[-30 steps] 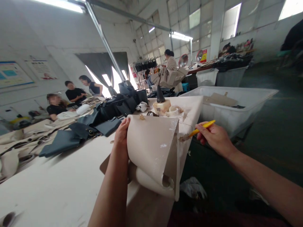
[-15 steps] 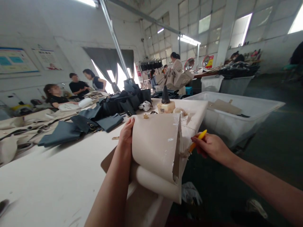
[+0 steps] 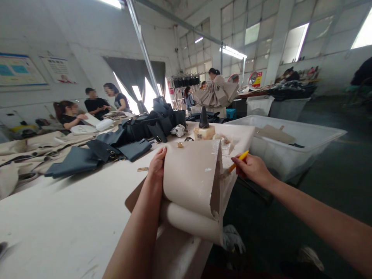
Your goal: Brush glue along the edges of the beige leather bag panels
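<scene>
My left hand (image 3: 157, 164) grips the edge of a curled beige leather panel (image 3: 190, 186), which stands rolled up on the white work table (image 3: 58, 217). My right hand (image 3: 250, 168) is shut on a yellow marking pen (image 3: 238, 161). The pen's tip sits close to the panel's right edge, though contact is hard to tell. A rough, pale-coated strip runs along that edge. Beyond the panel stands a dark cone (image 3: 204, 118) on a cream block (image 3: 204, 132), and a small brass fitting (image 3: 180, 144) lies near them.
Dark grey bag pieces (image 3: 72, 164) and black bags (image 3: 145, 131) lie along the table. A white plastic bin (image 3: 290, 149) stands to the right, above a green floor. Several co-workers (image 3: 95, 104) sit at the far left, and another person (image 3: 216, 87) stands beyond.
My right hand has moved slightly up and left, and the yellow pen now tilts further to the right. The leather panel has stayed in my left hand with little shift.
</scene>
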A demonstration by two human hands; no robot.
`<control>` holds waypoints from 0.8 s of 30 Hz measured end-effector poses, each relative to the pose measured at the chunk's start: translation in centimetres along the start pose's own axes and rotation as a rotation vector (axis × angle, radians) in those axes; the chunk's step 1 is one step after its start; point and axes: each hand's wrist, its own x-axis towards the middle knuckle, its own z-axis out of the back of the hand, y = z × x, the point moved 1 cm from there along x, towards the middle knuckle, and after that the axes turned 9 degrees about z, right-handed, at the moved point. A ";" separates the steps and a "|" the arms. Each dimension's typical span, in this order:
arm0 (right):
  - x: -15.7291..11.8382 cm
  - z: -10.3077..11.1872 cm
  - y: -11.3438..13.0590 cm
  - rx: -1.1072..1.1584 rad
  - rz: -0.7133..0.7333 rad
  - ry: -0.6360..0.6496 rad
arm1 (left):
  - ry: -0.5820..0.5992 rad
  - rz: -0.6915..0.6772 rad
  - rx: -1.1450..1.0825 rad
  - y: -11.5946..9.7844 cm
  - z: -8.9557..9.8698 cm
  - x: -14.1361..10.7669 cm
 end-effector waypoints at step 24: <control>9.2 4.3 -5.0 0.256 -0.039 -0.625 | 0.004 0.058 0.012 -0.1 0.5 0.0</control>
